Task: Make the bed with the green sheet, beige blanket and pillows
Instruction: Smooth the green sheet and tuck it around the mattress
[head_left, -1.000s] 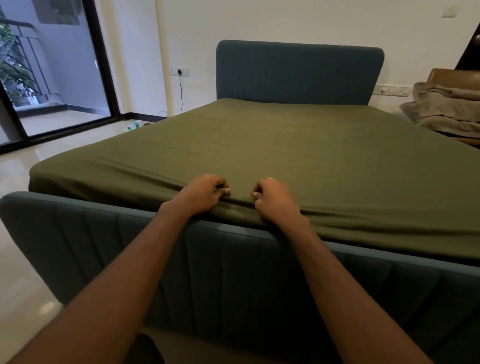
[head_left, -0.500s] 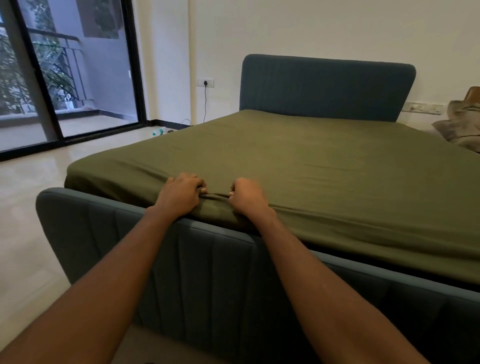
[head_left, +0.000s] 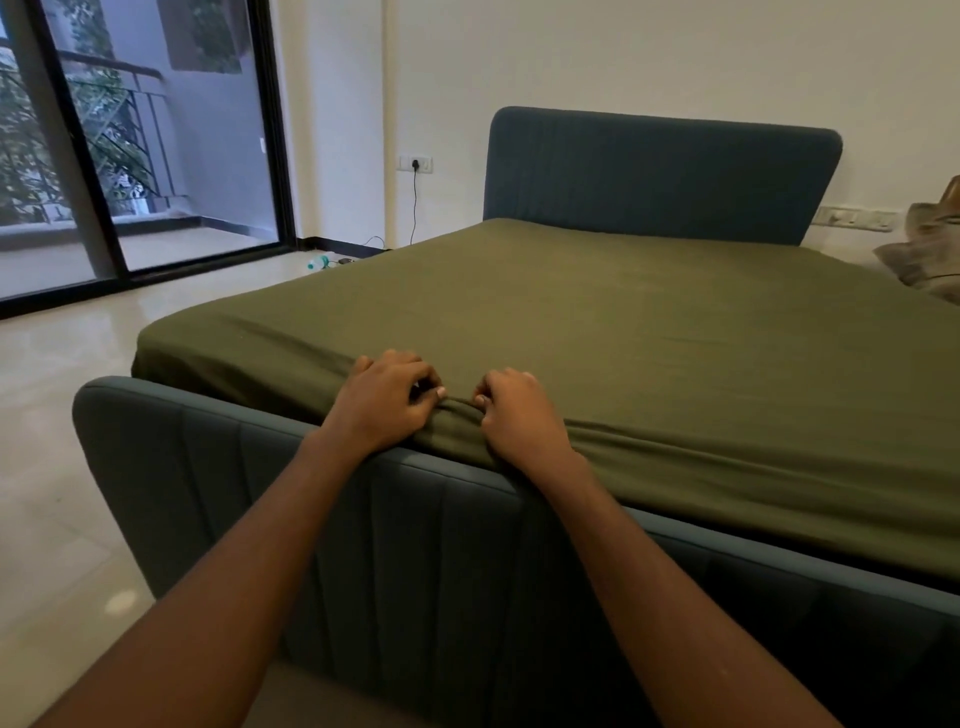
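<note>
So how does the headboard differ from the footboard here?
The headboard rises well above the green sheet; the footboard stops about level with it. The headboard stands far off by the wall, untouched; the footboard is nearest, with the left hand and right hand reaching over it to pinch the sheet. Both are blue-grey, padded, vertically ribbed.

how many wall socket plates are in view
2. One socket plate sits left of the headboard with a black cable plugged in; a longer one is to its right. The headboard may hide others.
</note>
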